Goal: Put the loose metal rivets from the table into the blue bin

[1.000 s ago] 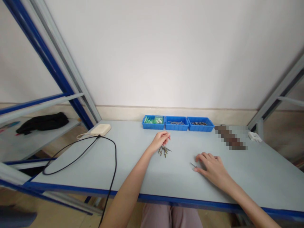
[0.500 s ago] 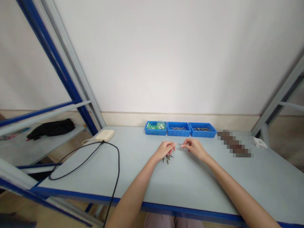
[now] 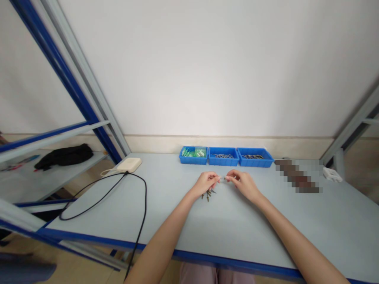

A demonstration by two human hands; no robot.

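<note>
My left hand (image 3: 205, 183) is closed in a pinch above the table, its fingertips on something tiny and pale that I cannot make out. Facing it, my right hand (image 3: 241, 182) pinches a small thin metal piece (image 3: 224, 178) between thumb and forefinger. The two sets of fingertips are a short gap apart, and the tiny parts lie between them. Just below my left hand, several small brassy and grey screw-like pieces (image 3: 208, 195) lie loose on the table, partly hidden by the fingers.
Three blue bins line the back: one with green-and-white packets (image 3: 194, 162), a middle bin (image 3: 223, 161) and a right bin (image 3: 256, 162) with thin metal pieces. A white box (image 3: 129, 165) and black cable (image 3: 145, 197) are left. At right lie a pixelated patch and a white object (image 3: 332, 174).
My right hand's fingertips have come slightly closer to my left hand's, bringing the metal piece nearer the pale part. The view has shifted a little.
</note>
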